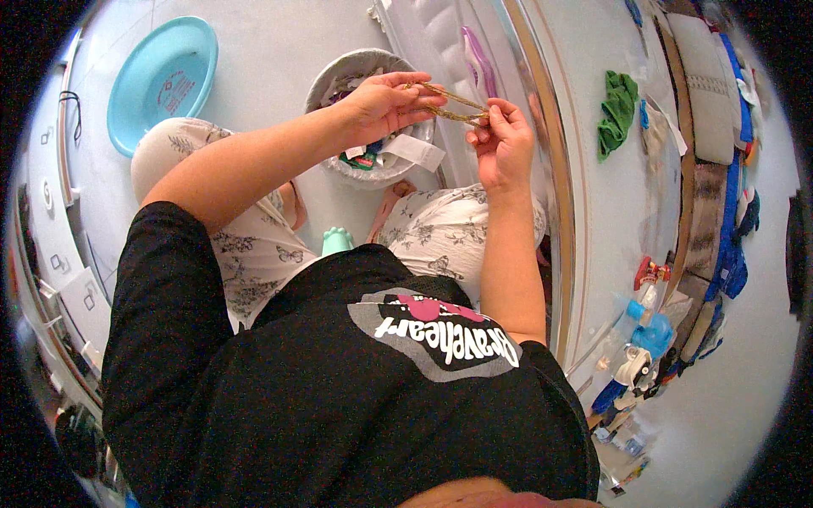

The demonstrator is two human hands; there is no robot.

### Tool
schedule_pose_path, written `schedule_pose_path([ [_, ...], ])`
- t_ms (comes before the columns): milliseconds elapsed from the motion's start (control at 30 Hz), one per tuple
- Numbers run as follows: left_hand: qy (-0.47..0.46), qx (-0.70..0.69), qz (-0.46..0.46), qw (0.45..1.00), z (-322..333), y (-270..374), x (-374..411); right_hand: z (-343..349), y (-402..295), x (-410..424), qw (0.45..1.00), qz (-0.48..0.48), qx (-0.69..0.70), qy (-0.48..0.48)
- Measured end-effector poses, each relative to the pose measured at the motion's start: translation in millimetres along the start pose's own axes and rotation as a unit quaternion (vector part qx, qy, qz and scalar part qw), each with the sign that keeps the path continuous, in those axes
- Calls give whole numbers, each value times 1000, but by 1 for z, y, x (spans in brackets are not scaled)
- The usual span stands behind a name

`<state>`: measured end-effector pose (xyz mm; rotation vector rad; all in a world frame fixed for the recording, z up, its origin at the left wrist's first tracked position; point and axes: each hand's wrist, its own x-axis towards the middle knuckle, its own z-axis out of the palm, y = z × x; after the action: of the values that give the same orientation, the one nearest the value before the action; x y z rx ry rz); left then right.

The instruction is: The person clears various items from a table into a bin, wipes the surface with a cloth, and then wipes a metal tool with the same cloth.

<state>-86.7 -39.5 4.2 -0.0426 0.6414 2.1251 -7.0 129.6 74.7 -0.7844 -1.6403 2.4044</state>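
Note:
A loop of gold braided cord is stretched between my two hands, above a lined waste bin. My left hand has one end of the loop around its spread fingers. The other end is pinched between the thumb and fingers of my right hand, where strands bunch together. Below the cord, the bin holds crumpled wrappers and a white paper slip that sticks out over its rim.
At the left stands a light blue plastic basin. A purple-handled object lies beyond my right hand, beside a long brown-edged frame. Farther right are a green cloth and piled household items. A mint-green object sits between my legs.

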Motion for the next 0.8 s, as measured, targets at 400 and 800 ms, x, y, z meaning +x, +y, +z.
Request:
schedule_pose_path([
  [400, -76, -9, -32, 997, 2, 0, -4, -6, -2, 2, 999, 12, 48, -1],
  [800, -79, 2, -38, 996, 3, -2, -7, -7, -3, 0, 999, 21, 43, -8],
])
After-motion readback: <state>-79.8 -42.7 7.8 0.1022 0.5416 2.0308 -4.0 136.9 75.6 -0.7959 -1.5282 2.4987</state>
